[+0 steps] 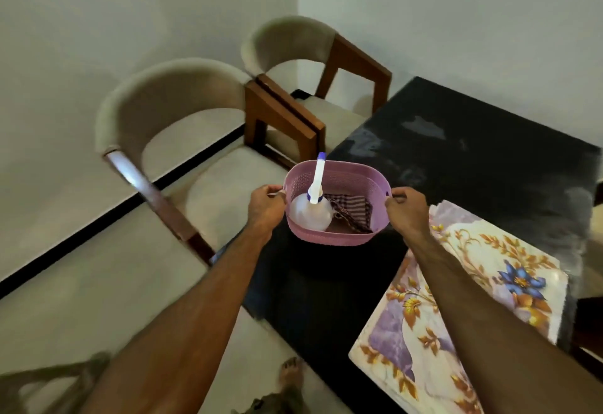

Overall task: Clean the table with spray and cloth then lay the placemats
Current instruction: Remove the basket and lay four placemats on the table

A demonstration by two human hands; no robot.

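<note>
Both hands hold a pink basket (337,229) at centre frame: the left hand (266,206) grips its left rim, fingers curled over the edge, and the right hand (404,206) grips the handle on its right side the same way. Whether the basket rests on the table (473,165) or hangs just above its near left edge cannot be told.

Inside the basket, a spray bottle (311,211) stands on the left with its white and blue nozzle pointing up-frame, and a striped cloth (350,209) lies folded beside it on the right.

By the look of it, the task is at its start. Spray and cloth are not yet taken out, and the dark tabletop shows pale smears toward the upper right. Floral placemats (463,309), seemingly a stack, lie on the table at lower right, just beside the right forearm; they are not yet laid out.

Those mats cover a corner that needs wiping, so they would have to be shifted first. Two chairs (182,139) stand close against the table's left side at upper left and may hinder reaching that edge.
</note>
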